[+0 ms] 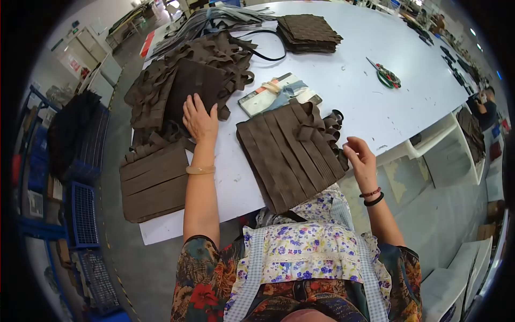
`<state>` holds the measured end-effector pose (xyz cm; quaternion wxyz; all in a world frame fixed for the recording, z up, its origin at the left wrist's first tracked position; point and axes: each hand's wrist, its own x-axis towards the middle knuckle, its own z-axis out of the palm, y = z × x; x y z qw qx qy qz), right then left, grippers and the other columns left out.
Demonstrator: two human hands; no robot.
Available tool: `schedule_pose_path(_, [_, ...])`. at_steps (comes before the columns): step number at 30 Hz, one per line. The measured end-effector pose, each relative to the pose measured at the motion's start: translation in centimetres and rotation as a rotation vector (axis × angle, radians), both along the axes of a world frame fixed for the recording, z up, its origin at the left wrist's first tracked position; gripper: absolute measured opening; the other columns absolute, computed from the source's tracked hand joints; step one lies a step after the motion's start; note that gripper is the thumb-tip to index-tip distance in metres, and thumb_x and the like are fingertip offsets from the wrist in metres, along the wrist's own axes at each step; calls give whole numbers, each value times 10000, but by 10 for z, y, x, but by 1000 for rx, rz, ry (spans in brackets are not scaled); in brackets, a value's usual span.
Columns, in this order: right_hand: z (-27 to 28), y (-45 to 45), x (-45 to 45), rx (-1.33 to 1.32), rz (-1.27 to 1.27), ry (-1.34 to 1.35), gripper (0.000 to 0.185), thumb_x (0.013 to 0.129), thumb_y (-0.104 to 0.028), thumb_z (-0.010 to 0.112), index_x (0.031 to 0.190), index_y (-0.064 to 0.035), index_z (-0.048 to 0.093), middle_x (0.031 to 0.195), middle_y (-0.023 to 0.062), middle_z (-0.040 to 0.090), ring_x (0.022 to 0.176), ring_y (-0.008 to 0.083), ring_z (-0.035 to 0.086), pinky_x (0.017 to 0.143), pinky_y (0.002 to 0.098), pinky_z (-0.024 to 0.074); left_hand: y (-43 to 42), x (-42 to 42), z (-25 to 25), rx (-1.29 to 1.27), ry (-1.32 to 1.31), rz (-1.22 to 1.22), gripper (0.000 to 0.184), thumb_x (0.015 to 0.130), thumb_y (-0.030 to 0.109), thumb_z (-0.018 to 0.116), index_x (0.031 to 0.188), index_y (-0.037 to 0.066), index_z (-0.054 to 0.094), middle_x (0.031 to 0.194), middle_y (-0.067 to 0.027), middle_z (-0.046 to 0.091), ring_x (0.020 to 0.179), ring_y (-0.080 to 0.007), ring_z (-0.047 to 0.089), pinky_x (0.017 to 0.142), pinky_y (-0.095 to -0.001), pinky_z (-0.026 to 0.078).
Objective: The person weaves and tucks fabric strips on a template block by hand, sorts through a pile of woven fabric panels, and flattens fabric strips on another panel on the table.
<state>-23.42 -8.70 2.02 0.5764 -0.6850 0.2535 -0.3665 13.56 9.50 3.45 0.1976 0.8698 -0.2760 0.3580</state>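
Note:
My left hand (200, 119) lies with spread fingers on a dark brown fabric panel (196, 80), which rests on a heap of looped brown strips (147, 88). In front of me a panel of brown strips (289, 155) sits at the table edge, partly over my lap, with curled loose ends at its upper right. Beside those ends is my right hand (362, 161), its fingers loosely bent and a little apart; the thumb is close to one strip, and whether it touches cannot be made out. Another brown strip panel (154, 182) lies left of my left forearm.
Behind the front panel is a white block (252, 102) with a blue-grey cloth band. Farther back are a stack of woven brown squares (308, 33), a black strap (276, 56), green-and-red-handled scissors (387, 77) and grey strips (214, 20). Blue crates (85, 214) stand at left; a person (484, 107) is at right.

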Motion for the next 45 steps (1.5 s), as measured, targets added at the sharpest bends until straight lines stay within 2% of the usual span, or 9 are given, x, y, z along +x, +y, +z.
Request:
schedule_pose_path(5, [-29, 7, -23, -68, -212, 2, 230, 895, -148, 599, 1079, -12, 578, 914, 27, 614, 804, 74, 565, 701, 215, 450, 0, 3, 0, -24, -15, -16, 617, 852, 389, 588, 1339, 64, 394, 1375, -153, 378, 1270, -333, 343, 986, -468, 318])
schedule_pose_path(10, [-36, 20, -42, 137, -175, -4, 206, 929, -226, 547, 918, -25, 588, 727, 5, 592, 593, 57, 531, 523, 188, 410, 1, 4, 0, -16, -29, -3, 658, 805, 331, 651, 1345, 69, 381, 1360, -165, 386, 1258, -342, 357, 968, -472, 332])
schedule_pose_path(15, [-22, 41, -48, 360, 117, 140, 363, 957, -335, 458, 875, -9, 597, 655, 62, 617, 513, 96, 562, 447, 206, 424, 2, 3, 1, -3, -36, 92, 732, 772, 301, 696, 1371, 85, 335, 1371, -187, 353, 1266, -345, 339, 975, -492, 309])
schedule_pose_path(20, [-15, 57, -38, 680, 396, 167, 543, 904, -474, 482, 921, 57, 600, 825, 171, 656, 647, 219, 648, 552, 296, 543, -3, 5, 9, 44, 53, 220, 778, 763, 233, 715, 1396, 86, 286, 1383, -212, 332, 1251, -389, 349, 977, -490, 322])
schedule_pose_path(22, [-12, 59, -33, 718, 414, 152, 536, 904, -464, 487, 922, 59, 603, 834, 177, 657, 665, 226, 651, 553, 300, 543, -2, 10, 7, 81, 81, 235, 770, 770, 199, 708, 1399, 78, 280, 1379, -211, 345, 1251, -387, 358, 982, -472, 332])
schedule_pose_path(27, [-5, 57, -29, 810, 456, 65, 470, 897, -413, 526, 902, 53, 582, 875, 207, 654, 719, 256, 660, 566, 323, 554, 7, 12, 15, -353, -90, 35, 533, 872, 150, 578, 1347, 36, 365, 1256, -225, 507, 1103, -383, 515, 867, -424, 440])
schedule_pose_path(31, [-6, 56, -29, 802, 418, 10, 386, 870, -345, 587, 850, 34, 517, 865, 226, 639, 748, 272, 666, 568, 341, 566, 9, 11, 17, -440, -127, -27, 423, 923, 202, 523, 1293, 15, 438, 1196, -235, 552, 1040, -403, 550, 835, -421, 456])
schedule_pose_path(39, [-8, 50, -28, 829, 397, -11, 444, 846, -344, 636, 848, 71, 477, 765, 168, 584, 691, 277, 674, 532, 309, 556, 3, 8, 23, -545, -36, -15, 442, 940, 277, 492, 1291, 9, 462, 1153, -242, 580, 996, -385, 587, 808, -410, 473])
schedule_pose_path(45, [8, 41, -31, 871, 357, 16, 371, 874, -272, 610, 837, 62, 455, 770, 168, 596, 680, 283, 679, 519, 306, 555, 4, 2, 26, -668, 51, -17, 534, 944, 323, 480, 1314, -55, 404, 1236, -263, 520, 1079, -379, 552, 889, -391, 461])
